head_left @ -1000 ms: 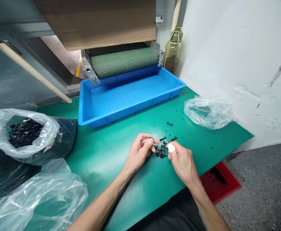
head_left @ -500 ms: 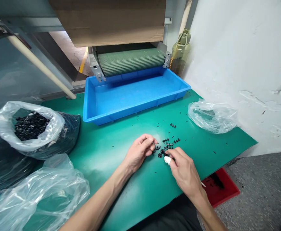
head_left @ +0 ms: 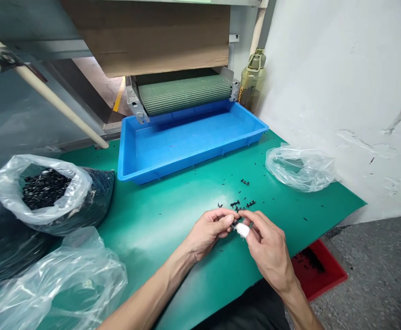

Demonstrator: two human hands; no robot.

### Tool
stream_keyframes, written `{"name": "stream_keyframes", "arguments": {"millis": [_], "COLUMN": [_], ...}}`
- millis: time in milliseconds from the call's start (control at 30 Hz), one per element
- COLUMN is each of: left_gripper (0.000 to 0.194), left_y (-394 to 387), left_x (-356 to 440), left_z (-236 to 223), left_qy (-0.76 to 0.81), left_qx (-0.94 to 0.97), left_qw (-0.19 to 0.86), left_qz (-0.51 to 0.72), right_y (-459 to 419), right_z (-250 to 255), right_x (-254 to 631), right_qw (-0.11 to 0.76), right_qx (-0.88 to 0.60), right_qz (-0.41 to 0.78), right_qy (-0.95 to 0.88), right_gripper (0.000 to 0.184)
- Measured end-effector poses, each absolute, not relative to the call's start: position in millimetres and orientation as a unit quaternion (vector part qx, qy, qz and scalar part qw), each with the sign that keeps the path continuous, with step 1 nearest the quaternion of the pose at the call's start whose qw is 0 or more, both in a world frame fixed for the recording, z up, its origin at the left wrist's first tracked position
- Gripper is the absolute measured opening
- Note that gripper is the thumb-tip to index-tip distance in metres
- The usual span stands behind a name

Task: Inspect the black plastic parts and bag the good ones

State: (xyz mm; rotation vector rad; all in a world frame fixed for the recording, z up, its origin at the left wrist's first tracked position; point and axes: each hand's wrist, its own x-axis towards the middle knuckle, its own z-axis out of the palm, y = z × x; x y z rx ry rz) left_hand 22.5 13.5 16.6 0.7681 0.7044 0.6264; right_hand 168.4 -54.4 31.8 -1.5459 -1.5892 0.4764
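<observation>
L. hand (head_left: 207, 231) pinches small blk. part (head_left: 235, 223) betw. thumb & forefinger; R. hand (head_left: 268, 236) curls right beside it, grip unclear. Loose blk. pcs. (head_left: 250, 204) lie just beyond fingertips. Light, steady L. pinch prob. best.

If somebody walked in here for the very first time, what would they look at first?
Probably the big blue plastic tray on the green tabletop, below the end of a green conveyor belt. Next, perhaps the left hand and right hand, close together at a small black part nearer the viewer, with a white wrapping on the right thumb.
</observation>
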Motion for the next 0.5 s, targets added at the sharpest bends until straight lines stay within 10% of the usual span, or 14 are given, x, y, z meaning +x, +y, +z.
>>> {"name": "stream_keyframes", "arguments": {"millis": [500], "left_gripper": [0.031], "left_y": [11.3], "left_x": [25.9], "left_z": [18.2], "left_qy": [0.347], "left_qx": [0.334], "left_qw": [0.807], "left_qz": [0.343], "right_y": [-61.1], "right_z": [30.5], "right_x": [171.1], "right_qw": [0.358], "right_qx": [-0.628], "right_qz": [0.063], "right_qy": [-0.688], "right_gripper": [0.038]}}
